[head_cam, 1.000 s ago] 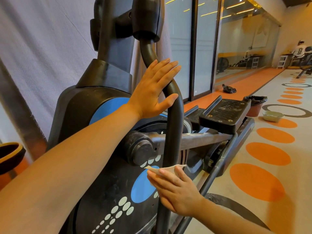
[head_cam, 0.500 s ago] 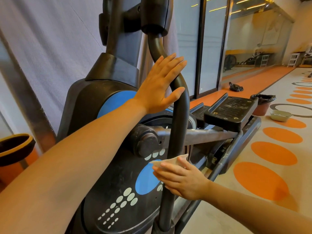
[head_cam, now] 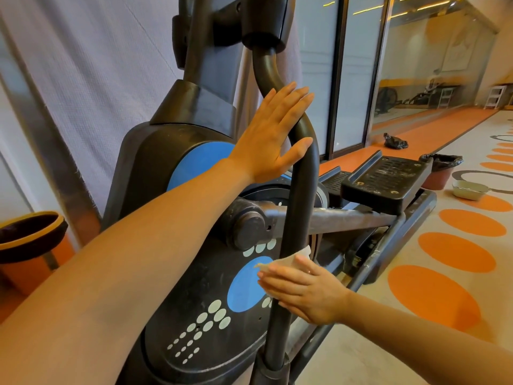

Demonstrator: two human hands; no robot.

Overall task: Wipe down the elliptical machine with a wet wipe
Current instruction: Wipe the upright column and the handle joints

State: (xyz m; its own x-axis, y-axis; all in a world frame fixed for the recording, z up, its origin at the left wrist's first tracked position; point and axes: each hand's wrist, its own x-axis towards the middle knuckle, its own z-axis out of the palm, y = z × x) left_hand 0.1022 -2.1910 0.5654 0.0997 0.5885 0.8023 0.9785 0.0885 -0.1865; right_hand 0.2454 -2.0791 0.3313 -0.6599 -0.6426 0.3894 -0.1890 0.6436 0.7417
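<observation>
Left hand (head_cam: 273, 134) flat on upright bar (head_cam: 298, 207); right hand (head_cam: 302, 290) presses wet wipe (head_cam: 288, 258) (fingers straight) against it.

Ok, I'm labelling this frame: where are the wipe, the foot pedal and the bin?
wipe (head_cam: 288, 258), head view, white fold above the fingers.
foot pedal (head_cam: 388, 176), head view, ribbed top face.
bin (head_cam: 437, 177), head view, its reddish side wall.

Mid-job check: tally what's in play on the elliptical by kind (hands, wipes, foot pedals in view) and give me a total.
Hands: 2 (left hand flat against the handlebar arm; right hand pressing the wipe lower on it)
Wet wipe: 1
Foot pedals: 2 (near pedal; far pedal, partly hidden)
Total: 5
</observation>
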